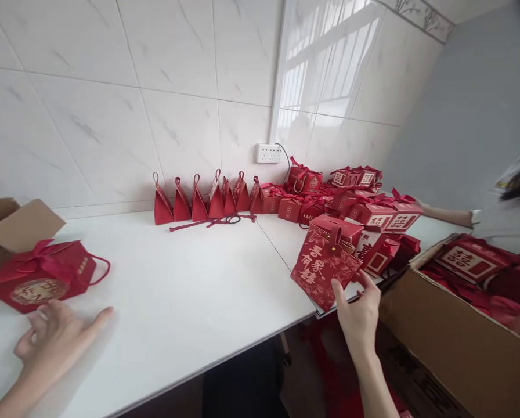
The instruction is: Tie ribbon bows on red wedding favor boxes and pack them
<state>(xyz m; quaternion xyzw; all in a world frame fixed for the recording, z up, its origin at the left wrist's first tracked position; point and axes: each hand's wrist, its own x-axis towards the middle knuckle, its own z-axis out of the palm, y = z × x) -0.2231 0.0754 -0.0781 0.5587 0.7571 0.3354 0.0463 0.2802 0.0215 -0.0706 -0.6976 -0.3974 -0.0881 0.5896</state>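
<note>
My right hand (359, 316) grips the lower right edge of a red triangular gift box (318, 264) with pale lettering and a loop on top, tilted at the table's front edge. My left hand (60, 337) is over the white table (177, 302), its thumb stretched out and its fingers partly curled. Just beyond those fingers stands a red gift box (75, 264) with a ribbon bow, a round gold emblem and a cord handle. Whether the fingers touch that box I cannot tell.
Several red triangular boxes (200, 206) line the wall, with loose red ribbons (212, 222) before them. Red boxes (382, 215) are heaped at right. A full carton (455, 325) stands front right, an open carton (29, 223) left. Another person's arm (449, 216) reaches in from the right.
</note>
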